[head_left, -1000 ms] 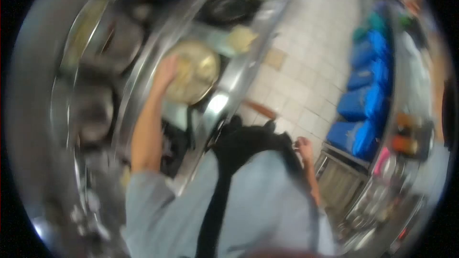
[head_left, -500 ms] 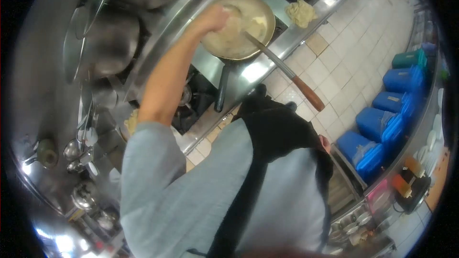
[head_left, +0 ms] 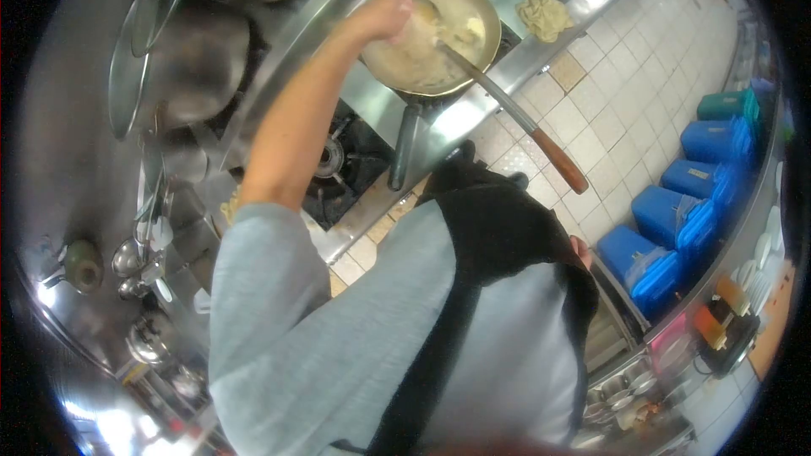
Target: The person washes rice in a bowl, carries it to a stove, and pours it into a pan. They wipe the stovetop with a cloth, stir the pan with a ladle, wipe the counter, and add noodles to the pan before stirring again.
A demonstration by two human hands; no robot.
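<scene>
My left hand (head_left: 393, 17) is over a wide pan (head_left: 486, 13) of pale, creamy food, with its fingers curled down. A rounded brownish edge shows beside the fingers, too blurred to name. A long-handled utensil with a metal shaft and a brown wooden grip (head_left: 559, 160) leans across the pan's rim; its head is in the food. The pan's black handle (head_left: 404, 148) points towards me. Only a small part of my right hand (head_left: 580, 251) shows by my hip, its fingers mostly hidden behind the apron (head_left: 498, 228).
A gas burner (head_left: 331, 156) lies beside the pan, on the steel stove. A crumpled cloth (head_left: 545, 17) sits on the stove's edge. Large woks (head_left: 190, 67) stand behind. Several blue bins (head_left: 667, 211) line the tiled floor (head_left: 600, 101) at right. Ladles and utensils (head_left: 131, 257) hang at left.
The view has shifted slightly, and the pan appears a little higher and further right. My left hand stays over the pan, and the utensil still leans on the rim.
</scene>
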